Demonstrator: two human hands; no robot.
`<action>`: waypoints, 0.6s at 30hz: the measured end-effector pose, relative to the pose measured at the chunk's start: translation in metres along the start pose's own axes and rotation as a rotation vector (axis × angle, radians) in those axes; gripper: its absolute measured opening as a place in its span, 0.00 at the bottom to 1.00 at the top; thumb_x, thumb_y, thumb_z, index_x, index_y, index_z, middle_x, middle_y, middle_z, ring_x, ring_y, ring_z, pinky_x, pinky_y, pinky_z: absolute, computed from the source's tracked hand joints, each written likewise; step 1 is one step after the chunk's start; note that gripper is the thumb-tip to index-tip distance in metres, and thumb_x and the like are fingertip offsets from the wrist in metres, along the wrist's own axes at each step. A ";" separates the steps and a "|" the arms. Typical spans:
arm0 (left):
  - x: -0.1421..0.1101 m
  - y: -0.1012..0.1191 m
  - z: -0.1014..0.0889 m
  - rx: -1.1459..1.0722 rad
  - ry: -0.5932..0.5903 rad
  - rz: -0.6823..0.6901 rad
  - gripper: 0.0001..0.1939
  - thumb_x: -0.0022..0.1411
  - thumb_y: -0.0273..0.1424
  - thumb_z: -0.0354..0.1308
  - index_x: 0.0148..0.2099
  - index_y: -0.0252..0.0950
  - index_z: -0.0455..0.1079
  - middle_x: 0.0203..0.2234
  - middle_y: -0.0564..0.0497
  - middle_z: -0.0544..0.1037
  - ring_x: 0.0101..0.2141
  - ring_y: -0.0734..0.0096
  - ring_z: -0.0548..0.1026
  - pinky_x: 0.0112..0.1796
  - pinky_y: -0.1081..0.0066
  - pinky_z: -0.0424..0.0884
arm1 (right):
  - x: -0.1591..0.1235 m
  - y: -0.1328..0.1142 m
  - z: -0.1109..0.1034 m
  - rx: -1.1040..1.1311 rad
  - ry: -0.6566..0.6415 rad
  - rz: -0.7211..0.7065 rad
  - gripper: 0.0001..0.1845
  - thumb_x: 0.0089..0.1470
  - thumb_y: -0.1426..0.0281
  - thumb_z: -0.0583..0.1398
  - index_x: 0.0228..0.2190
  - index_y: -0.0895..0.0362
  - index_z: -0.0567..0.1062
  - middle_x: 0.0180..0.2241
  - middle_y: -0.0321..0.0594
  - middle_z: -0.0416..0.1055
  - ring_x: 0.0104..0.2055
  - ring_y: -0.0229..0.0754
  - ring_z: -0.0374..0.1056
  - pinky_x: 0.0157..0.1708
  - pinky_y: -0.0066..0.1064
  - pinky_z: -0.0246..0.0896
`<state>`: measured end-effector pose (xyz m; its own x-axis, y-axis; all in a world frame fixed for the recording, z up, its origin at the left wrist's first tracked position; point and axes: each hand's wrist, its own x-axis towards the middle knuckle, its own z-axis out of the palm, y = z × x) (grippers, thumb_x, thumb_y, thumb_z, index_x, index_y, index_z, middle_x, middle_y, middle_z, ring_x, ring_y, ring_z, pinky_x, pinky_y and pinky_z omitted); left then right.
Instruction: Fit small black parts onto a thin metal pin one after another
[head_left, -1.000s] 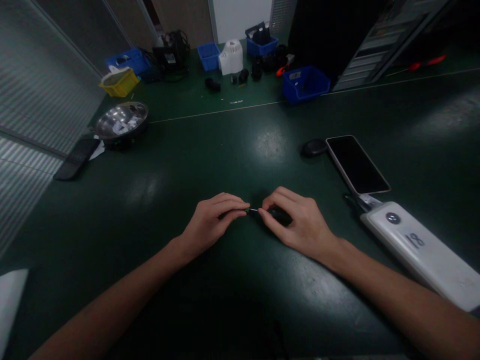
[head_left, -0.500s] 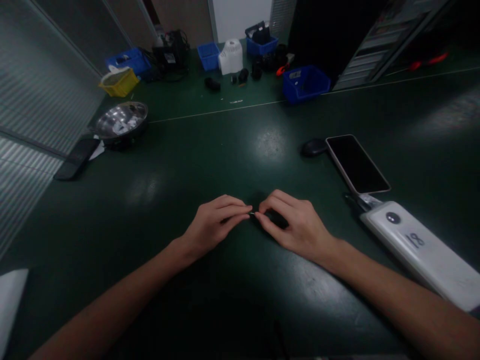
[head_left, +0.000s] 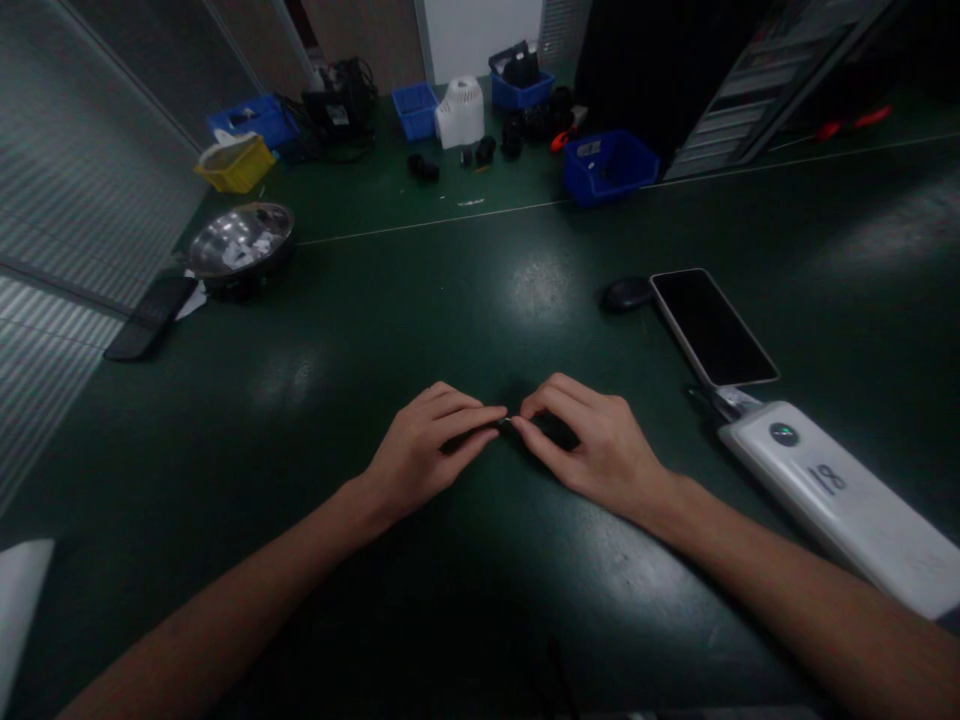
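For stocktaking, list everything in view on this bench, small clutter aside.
Bins: four, blue, back
Basket: one, yellow, back left
Cabled device: one, black, back left
Vented housing: one, white, back
Bowl: one, silver, left
Slab: one, black, left
Mouse-like object: one, black, right
Phone: one, black-screened, right
Power bank: one, white, right
Handle: one, dark, centre
Thin piece: one, pale, centre
Left hand: one, bare, centre
Right hand: one, bare, around handle

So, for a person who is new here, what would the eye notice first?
Probably the left hand and right hand, close together mid-picture over the green table, pinching something small, too unclear to name. Then the white device at right, and the steel bowl with white scraps at upper left.
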<state>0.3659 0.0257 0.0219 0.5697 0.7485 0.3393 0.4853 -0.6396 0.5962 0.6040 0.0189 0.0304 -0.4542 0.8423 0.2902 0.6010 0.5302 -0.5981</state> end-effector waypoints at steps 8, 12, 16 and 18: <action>0.000 0.000 0.000 0.029 0.036 -0.028 0.15 0.70 0.25 0.56 0.56 0.40 0.75 0.47 0.46 0.77 0.47 0.66 0.73 0.45 0.64 0.74 | 0.000 0.001 0.000 -0.015 -0.019 0.026 0.09 0.67 0.64 0.56 0.38 0.55 0.74 0.36 0.39 0.72 0.31 0.36 0.66 0.30 0.29 0.60; 0.001 -0.009 -0.002 0.060 0.093 -0.049 0.14 0.70 0.25 0.57 0.55 0.39 0.75 0.45 0.47 0.79 0.45 0.68 0.75 0.46 0.65 0.74 | 0.000 0.001 0.000 -0.014 -0.030 0.046 0.09 0.66 0.64 0.57 0.37 0.55 0.74 0.36 0.39 0.71 0.31 0.36 0.66 0.31 0.29 0.60; 0.004 -0.021 -0.004 0.166 0.063 -0.034 0.11 0.70 0.26 0.57 0.52 0.37 0.76 0.44 0.47 0.78 0.44 0.66 0.74 0.44 0.64 0.73 | 0.000 0.001 0.001 -0.004 -0.028 0.044 0.09 0.66 0.65 0.57 0.38 0.55 0.74 0.36 0.38 0.71 0.31 0.36 0.66 0.32 0.29 0.60; 0.005 -0.024 -0.005 0.184 0.022 -0.035 0.11 0.70 0.26 0.57 0.51 0.37 0.77 0.44 0.46 0.78 0.43 0.65 0.73 0.43 0.63 0.72 | 0.000 0.001 0.001 0.000 -0.019 0.045 0.09 0.66 0.65 0.57 0.38 0.55 0.74 0.36 0.39 0.72 0.31 0.36 0.66 0.32 0.29 0.60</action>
<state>0.3540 0.0454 0.0127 0.5368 0.7730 0.3381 0.6187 -0.6331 0.4652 0.6044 0.0195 0.0289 -0.4394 0.8633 0.2484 0.6209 0.4917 -0.6105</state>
